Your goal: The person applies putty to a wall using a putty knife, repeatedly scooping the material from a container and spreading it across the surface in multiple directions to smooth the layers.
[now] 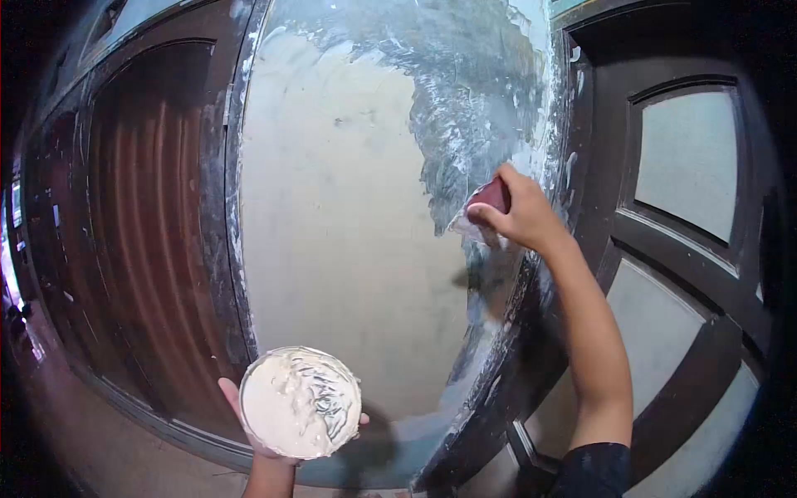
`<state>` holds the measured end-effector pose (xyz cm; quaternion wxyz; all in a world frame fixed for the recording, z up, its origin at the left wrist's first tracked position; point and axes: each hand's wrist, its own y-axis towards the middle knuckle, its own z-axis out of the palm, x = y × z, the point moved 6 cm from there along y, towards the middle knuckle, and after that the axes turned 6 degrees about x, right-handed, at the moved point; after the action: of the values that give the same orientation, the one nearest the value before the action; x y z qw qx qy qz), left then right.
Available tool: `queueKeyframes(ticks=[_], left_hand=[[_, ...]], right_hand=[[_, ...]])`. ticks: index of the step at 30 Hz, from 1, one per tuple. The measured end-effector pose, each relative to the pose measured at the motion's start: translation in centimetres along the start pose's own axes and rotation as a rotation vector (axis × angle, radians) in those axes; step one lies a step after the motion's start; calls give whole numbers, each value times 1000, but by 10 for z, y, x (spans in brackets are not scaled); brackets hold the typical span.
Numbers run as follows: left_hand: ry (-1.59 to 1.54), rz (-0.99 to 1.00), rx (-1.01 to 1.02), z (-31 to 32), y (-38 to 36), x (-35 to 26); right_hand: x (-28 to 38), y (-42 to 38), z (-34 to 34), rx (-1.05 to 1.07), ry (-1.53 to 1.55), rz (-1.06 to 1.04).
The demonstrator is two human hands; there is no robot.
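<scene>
My right hand (525, 209) pinches a dark red putty scraper (491, 196) between thumb and fingers. The scraper's edge rests against the wall (349, 191), near the border of a smooth cream patch and bare grey-blue surface. Low in the view, my left hand (264, 440) carries a round tub of putty (300, 403) from beneath. Thick off-white putty fills the tub, with ridged scoop marks on its right side. Most of the left palm is hidden under the tub; a thumb shows at left and a fingertip at right.
Left of the wall panel stands a dark door frame (217, 166) with a brown curtain-like panel (154, 191). At right is a dark wooden door (610, 166) with pale inset panels. Brown floor (124, 440) shows at lower left.
</scene>
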<state>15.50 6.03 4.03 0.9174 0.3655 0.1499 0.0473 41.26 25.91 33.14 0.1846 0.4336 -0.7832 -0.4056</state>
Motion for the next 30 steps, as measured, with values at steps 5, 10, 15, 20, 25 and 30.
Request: queueKeyframes(ticks=[5, 10, 15, 20, 25, 30], left_hand=[[215, 165, -118, 11, 1, 8], [265, 188, -91, 11, 1, 14], [344, 82, -193, -4, 1, 8], [326, 174, -113, -3, 7, 9], [189, 271, -225, -9, 2, 10], [371, 198, -76, -9, 4, 9]], right_hand=[[-34, 4, 31, -36, -72, -172], [-35, 10, 52, -60, -110, -330], [-40, 25, 50, -49, -128, -210], [-39, 24, 53, -71, -150, -281], [-39, 30, 43, -112, -78, -328], [-44, 35, 51, -112, -164, -307]])
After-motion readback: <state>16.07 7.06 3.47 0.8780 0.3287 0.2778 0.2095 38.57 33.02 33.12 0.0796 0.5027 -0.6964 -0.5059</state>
